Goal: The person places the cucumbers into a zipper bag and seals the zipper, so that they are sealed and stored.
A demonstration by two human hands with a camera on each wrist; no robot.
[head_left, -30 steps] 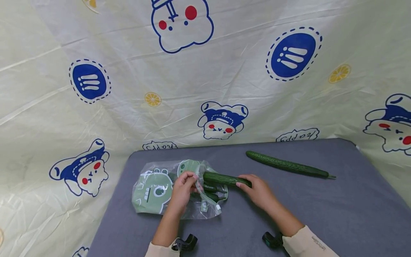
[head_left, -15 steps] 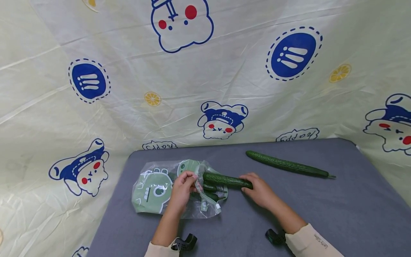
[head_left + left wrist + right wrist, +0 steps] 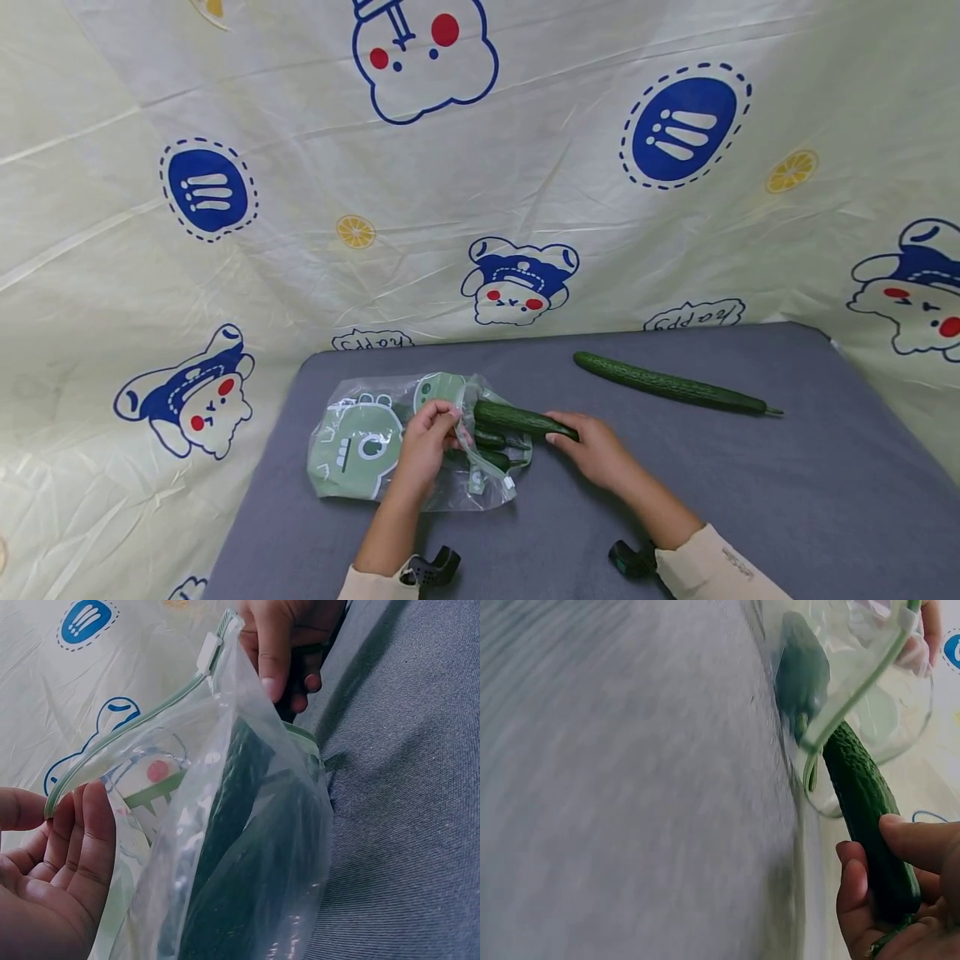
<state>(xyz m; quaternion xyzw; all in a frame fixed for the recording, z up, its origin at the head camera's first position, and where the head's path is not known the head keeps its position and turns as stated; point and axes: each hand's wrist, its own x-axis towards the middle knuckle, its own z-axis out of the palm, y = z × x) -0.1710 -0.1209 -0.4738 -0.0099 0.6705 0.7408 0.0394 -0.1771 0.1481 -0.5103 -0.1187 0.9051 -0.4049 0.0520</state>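
A clear zip bag (image 3: 352, 454) with green cartoon prints lies on the grey table, its mouth facing right. My left hand (image 3: 422, 450) pinches the upper rim of that mouth; in the left wrist view the green zip edge (image 3: 120, 733) sits between thumb and fingers. One cucumber (image 3: 517, 417) reaches partway through the mouth, and my right hand (image 3: 596, 450) holds its outer end. The right wrist view shows thumb and fingers (image 3: 853, 889) on either side of the cucumber. Below it, more cucumbers (image 3: 495, 458) lie inside the bag, their stems toward the opening.
Another cucumber (image 3: 667, 385) lies at the table's back right, stem to the right. The grey table (image 3: 750, 483) meets a printed cloth (image 3: 420, 283) hanging behind and at the left. A white zip slider (image 3: 208, 654) sits on the bag's edge.
My right hand shifts a little right along with the cucumber, then back left, so slightly less of the cucumber shows outside the bag. The left hand and the bag stay in place.
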